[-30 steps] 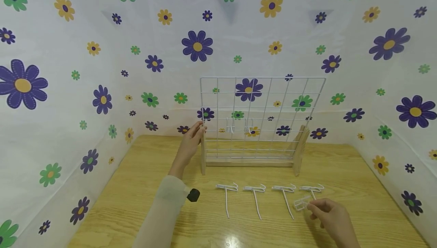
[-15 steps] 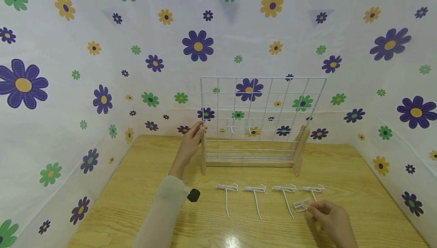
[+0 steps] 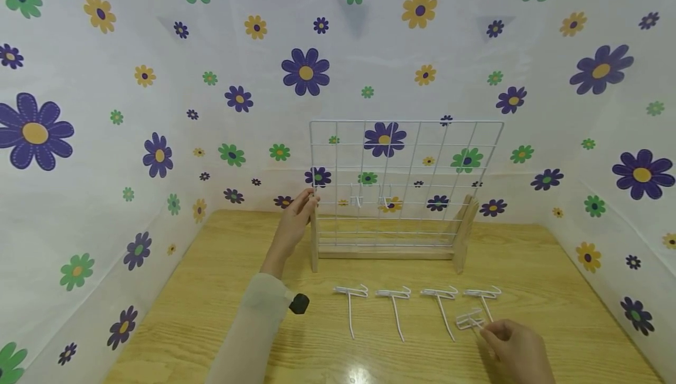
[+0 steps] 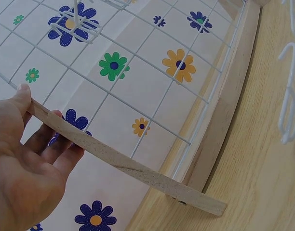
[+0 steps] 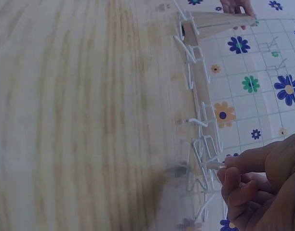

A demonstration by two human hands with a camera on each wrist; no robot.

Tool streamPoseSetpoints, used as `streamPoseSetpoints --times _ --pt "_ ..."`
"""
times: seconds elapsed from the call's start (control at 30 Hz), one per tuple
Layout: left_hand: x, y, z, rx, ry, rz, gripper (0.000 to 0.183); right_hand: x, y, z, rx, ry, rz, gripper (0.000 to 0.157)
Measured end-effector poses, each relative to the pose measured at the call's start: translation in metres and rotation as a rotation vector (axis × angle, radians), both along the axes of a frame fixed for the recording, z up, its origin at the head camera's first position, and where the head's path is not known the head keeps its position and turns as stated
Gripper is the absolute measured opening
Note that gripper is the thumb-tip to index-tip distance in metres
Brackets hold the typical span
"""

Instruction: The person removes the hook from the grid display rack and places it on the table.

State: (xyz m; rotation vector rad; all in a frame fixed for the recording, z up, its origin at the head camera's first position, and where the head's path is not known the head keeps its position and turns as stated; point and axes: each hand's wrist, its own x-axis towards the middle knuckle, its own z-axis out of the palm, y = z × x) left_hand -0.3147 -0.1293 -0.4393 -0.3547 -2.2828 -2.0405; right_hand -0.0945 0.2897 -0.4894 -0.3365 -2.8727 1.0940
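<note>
My left hand [image 3: 290, 225] grips the top of the left wooden upright [image 4: 118, 161] of a stand, thumb on one side and fingers on the other. That stand bears a white wire grid panel [image 3: 406, 121], on which two white hooks [image 3: 356, 199] hang side by side. Low at the right, my right hand [image 3: 517, 349] pinches the prong of another white wire display hook [image 3: 467, 320] between thumb and fingers. Its frame-shaped back points away from the hand, close to the rightmost hook [image 3: 482, 294] of a row on the table. In the right wrist view, the held hook overlaps others behind it.
Several matching hooks [image 3: 393, 294] lie in a row on the wood-grain table [image 3: 222, 337], in front of the stand's crossbar [image 3: 385, 253]. A flower-patterned white sheet [image 3: 253, 137] encloses the back and both sides.
My right hand has shifted slightly toward the near edge, and the hook in it has changed its tilt. My left hand has stayed on the upright.
</note>
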Motion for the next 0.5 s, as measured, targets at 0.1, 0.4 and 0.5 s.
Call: streamPoseSetpoints --times 0.1,0.4,0.5 --pt "0.0 0.0 0.0 0.004 0.002 0.0 0.053 0.0 0.0 -0.002 -0.006 -0.01 -0.005 0.02" --pt "0.0 -0.001 -0.002 0.015 0.014 -0.006 0.052 0.001 0.004 -0.008 0.013 -0.066 0.033 0.016" --pt "-0.001 -0.001 -0.003 0.02 0.016 -0.007 0.051 0.001 0.005 -0.011 0.027 -0.079 0.046 0.016"
